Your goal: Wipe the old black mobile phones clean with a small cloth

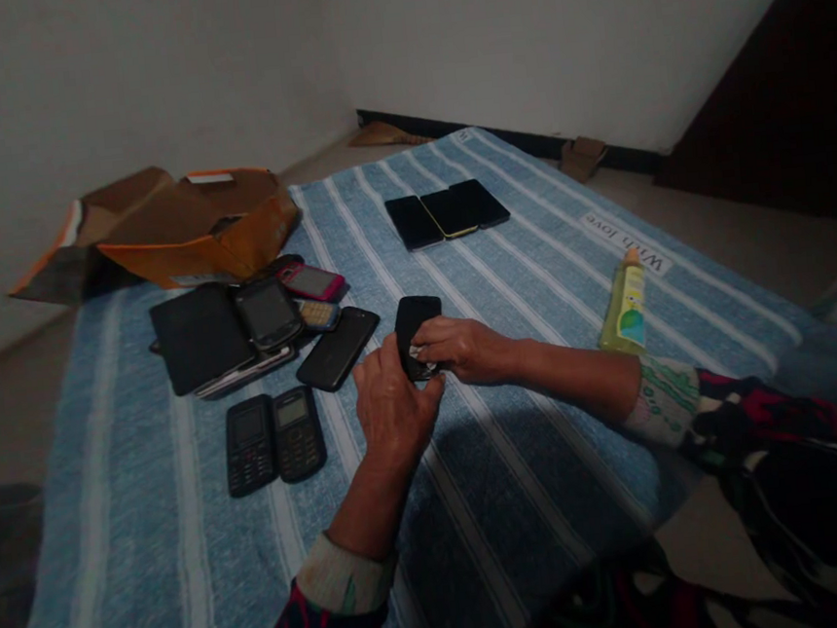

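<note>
A: Grip?
B: Left hand (pixel 391 398) grips black phone (pixel 418 309), centre; right hand (pixel 467 350) pinches whitish wad (pixel 415 351) against it, partly covering it.
A: Around it?
B: Phone pile (pixel 269 313) nine o'clock, carton (pixel 190 259) ten, three dark phones (pixel 448 212) twelve-thirty, bottle (pixel 624 308) three.

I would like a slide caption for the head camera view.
Left hand holds a dark phone; right hand holds something small and white against it.

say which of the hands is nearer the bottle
Right. The right hand is left of the bottle, at the phone; the left hand is farther left, gripping that phone.
</note>
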Demonstrator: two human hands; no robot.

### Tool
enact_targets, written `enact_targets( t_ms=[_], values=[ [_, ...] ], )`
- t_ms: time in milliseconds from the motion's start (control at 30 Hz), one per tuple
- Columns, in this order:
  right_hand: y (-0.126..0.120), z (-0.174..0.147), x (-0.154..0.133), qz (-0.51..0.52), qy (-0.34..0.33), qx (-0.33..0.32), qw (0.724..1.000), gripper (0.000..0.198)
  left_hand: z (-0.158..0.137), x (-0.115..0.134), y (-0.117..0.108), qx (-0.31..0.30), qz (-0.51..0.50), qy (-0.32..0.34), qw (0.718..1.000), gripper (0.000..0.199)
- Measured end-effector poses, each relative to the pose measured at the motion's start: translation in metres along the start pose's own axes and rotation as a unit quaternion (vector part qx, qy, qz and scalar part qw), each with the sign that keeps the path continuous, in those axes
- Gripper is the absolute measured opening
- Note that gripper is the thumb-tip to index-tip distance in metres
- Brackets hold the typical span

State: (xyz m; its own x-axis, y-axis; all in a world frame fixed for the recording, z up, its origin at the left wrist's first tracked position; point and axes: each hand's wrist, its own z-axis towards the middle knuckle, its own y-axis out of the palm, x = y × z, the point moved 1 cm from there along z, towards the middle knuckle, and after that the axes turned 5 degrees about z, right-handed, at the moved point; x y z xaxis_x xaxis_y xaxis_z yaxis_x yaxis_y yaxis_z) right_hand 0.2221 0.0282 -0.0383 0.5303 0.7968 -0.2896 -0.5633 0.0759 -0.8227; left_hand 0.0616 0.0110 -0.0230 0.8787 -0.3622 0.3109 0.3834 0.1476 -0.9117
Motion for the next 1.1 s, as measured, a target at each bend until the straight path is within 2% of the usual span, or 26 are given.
enact_targets(
  t_ms=[200, 467, 867, 1100],
  values=[
    [-0.001, -0.003, -0.009, -0.004, 0.008, -0.022, 1.0, 0.022, -0.002, 0.0, 0.004, 0.005, 0.009, -0.007, 1.0, 0.063],
    [0.002, -0.001, -0.006, 0.003, 0.016, -0.033, 0.999, 0.024, -0.002, 0.004, 0.001, -0.004, 0.004, -0.005, 1.0, 0.048],
    [-0.004, 0.006, 0.009, -0.012, 0.05, -0.048, 0.997, 0.029, 0.0, 0.004, 0.002, -0.02, 0.01, 0.001, 1.0, 0.051],
    [-0.009, 0.0, 0.0, -0.011, 0.042, -0.052, 0.998, 0.022, -0.002, 0.006, 0.003, -0.021, 0.016, 0.005, 1.0, 0.056]
  ],
)
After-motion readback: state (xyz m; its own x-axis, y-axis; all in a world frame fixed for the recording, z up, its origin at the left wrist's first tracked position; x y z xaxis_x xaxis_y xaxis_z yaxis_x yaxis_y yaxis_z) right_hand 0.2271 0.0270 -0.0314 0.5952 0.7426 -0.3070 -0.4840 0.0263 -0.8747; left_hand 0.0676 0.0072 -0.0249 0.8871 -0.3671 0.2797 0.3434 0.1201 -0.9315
